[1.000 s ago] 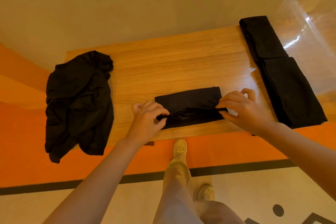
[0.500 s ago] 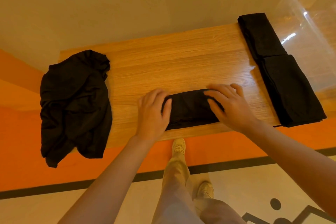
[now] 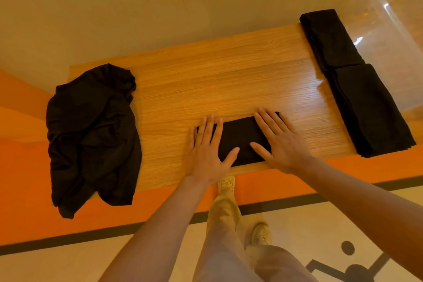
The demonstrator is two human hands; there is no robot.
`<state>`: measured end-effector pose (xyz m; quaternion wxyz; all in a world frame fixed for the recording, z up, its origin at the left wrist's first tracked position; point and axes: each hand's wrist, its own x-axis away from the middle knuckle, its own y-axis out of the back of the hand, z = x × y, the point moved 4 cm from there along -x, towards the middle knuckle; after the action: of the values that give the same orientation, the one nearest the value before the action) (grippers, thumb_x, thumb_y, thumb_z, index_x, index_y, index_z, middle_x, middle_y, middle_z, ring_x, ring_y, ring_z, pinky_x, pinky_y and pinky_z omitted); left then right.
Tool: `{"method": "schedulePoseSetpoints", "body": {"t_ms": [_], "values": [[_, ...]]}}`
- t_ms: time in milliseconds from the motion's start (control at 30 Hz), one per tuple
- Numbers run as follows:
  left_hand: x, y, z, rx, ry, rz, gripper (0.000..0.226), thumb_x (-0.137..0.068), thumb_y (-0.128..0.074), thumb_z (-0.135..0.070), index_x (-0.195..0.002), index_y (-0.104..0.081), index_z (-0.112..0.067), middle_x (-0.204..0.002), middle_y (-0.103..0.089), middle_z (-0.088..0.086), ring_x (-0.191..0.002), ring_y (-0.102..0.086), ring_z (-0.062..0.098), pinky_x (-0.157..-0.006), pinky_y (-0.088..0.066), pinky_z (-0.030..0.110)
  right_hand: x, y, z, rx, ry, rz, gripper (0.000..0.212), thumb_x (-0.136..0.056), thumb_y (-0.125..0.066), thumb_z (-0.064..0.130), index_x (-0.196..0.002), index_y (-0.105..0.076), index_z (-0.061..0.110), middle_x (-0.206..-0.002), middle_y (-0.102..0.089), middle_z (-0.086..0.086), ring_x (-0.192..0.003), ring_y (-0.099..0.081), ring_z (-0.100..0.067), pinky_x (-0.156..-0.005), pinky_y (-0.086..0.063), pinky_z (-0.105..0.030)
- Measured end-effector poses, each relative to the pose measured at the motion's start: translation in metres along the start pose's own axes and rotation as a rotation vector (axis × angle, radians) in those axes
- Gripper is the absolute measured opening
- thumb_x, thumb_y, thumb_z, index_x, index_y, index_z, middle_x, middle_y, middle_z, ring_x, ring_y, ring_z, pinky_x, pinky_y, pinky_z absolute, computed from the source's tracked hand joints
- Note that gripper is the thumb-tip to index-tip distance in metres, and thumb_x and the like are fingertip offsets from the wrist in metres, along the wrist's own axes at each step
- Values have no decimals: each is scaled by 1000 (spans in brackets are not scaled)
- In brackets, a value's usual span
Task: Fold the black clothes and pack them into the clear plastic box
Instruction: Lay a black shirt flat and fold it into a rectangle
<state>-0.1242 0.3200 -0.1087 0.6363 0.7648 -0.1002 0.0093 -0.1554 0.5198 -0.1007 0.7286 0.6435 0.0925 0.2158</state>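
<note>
A small folded black garment [image 3: 240,138] lies near the front edge of the wooden table [image 3: 217,80]. My left hand [image 3: 207,151] presses flat on its left end with straight fingers. My right hand [image 3: 278,142] presses flat on its right end the same way. Two folded black garments [image 3: 357,84] lie end to end along the table's right side. A crumpled heap of black clothes [image 3: 91,133] covers the table's left end and hangs over the front edge. The clear plastic box [image 3: 393,36] stands at the far right, beside the folded pair.
The table stands against a beige wall. Below its front edge are an orange panel, a pale floor with dark lines, and my legs and shoes [image 3: 226,184].
A second ago both hands pinched the garment's front edge. They folded it over, making it narrower, and now lie flat on it with fingers spread straight.
</note>
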Motion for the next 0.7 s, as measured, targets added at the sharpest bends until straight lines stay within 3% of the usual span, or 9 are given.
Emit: {"method": "schedulePoseSetpoints", "body": {"t_ms": [133, 233, 333, 433, 500, 600, 700], "values": [[-1, 7, 0, 144, 34, 59, 69, -94, -17, -65, -153, -9, -30, -161, -1, -6, -147, 7, 12, -117, 4, 41, 5, 1, -2, -71, -8, 18, 73, -96, -7, 61, -153, -8, 15, -160, -1, 1, -147, 7, -10, -120, 2, -39], [-18, 30, 14, 278, 86, -12, 46, -100, -35, -45, -143, -39, -29, -150, -35, -7, -139, -24, 11, -102, -9, 31, 0, 9, -9, -218, -93, -17, 69, -95, -13, 55, -152, -21, 16, -159, -15, 3, -147, -3, -12, -119, 7, -38], [-37, 47, 25, 151, 24, 130, 42, -93, -54, -43, -134, -47, -32, -135, -47, -11, -129, -34, 12, -86, -11, 29, -4, 24, -23, -191, -181, -61, 52, -96, -43, 44, -142, -39, 19, -150, -36, 1, -139, -27, -19, -114, -7, -44], [-52, 55, 27, 204, 57, 356, 43, -85, -68, -42, -124, -53, -36, -113, -53, -13, -118, -42, 12, -84, -17, 31, -10, 35, -34, -134, -193, 25, 48, -91, -54, 44, -134, -45, 24, -136, -44, 3, -126, -34, -18, -101, -14, -41], [-60, 58, 29, 250, 109, 444, 32, -81, -73, -39, -109, -58, -36, -105, -55, -12, -110, -47, 11, -84, -18, 32, -13, 41, -40, -145, -213, 79, 42, -89, -58, 46, -125, -51, 27, -123, -49, 6, -117, -35, -17, -94, -16, -39], [-66, 58, 27, 206, 88, 478, 23, -81, -72, -39, -99, -60, -34, -107, -56, -13, -107, -47, 10, -85, -19, 33, -15, 45, -48, -190, -264, 168, 29, -86, -62, 47, -107, -57, 28, -108, -47, 7, -110, -34, -18, -88, -19, -38], [-72, 63, 21, 250, 24, 415, 13, -87, -66, -33, -99, -60, -31, -109, -55, -12, -108, -45, 11, -86, -20, 32, -14, 47, -55, -316, -269, 189, 21, -85, -66, 41, -95, -58, 24, -103, -50, 5, -104, -40, -17, -89, -25, -37]]}}
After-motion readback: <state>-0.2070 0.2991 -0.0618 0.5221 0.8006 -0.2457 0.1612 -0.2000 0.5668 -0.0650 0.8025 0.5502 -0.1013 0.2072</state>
